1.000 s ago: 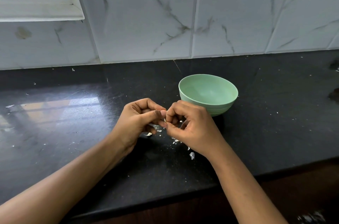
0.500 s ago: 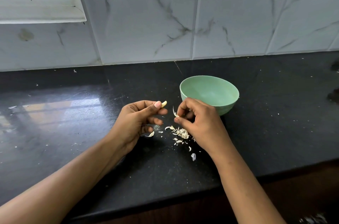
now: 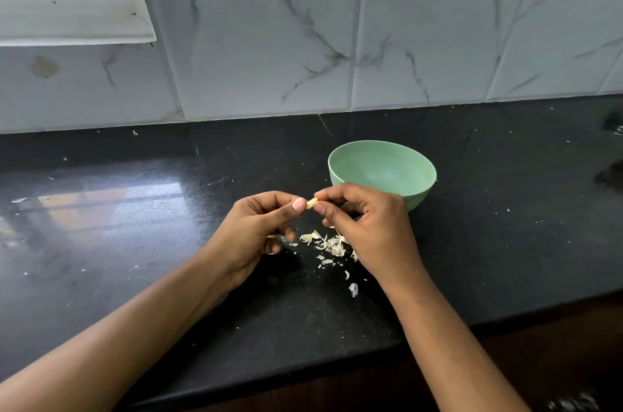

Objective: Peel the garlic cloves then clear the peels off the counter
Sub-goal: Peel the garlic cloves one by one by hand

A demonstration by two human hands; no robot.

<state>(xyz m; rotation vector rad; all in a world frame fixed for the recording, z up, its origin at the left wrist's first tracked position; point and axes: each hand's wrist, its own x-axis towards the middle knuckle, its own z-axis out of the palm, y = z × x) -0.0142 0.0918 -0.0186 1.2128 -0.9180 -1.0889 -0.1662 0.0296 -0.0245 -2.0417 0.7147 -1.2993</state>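
Both hands, the left hand (image 3: pixel 251 231) and right hand (image 3: pixel 367 226), pinched 1 clove (image 3: pixel 311 202) above the counter (image 3: pixel 135 243), in front of the bowl (image 3: pixel 382 172). Peels (image 3: pixel 328 244) lay mid-counter under the hands, not cleared; the bowl looked empty, so much seemed left.

soft window daylight, wide-angle edge distortion

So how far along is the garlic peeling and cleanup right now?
Partway. Done: a pile of peels lies on the counter, so some peeling has happened. In hand: a clove, pinched between left hand and right hand. Left: the peels are not yet cleared, and the bowl looks empty.
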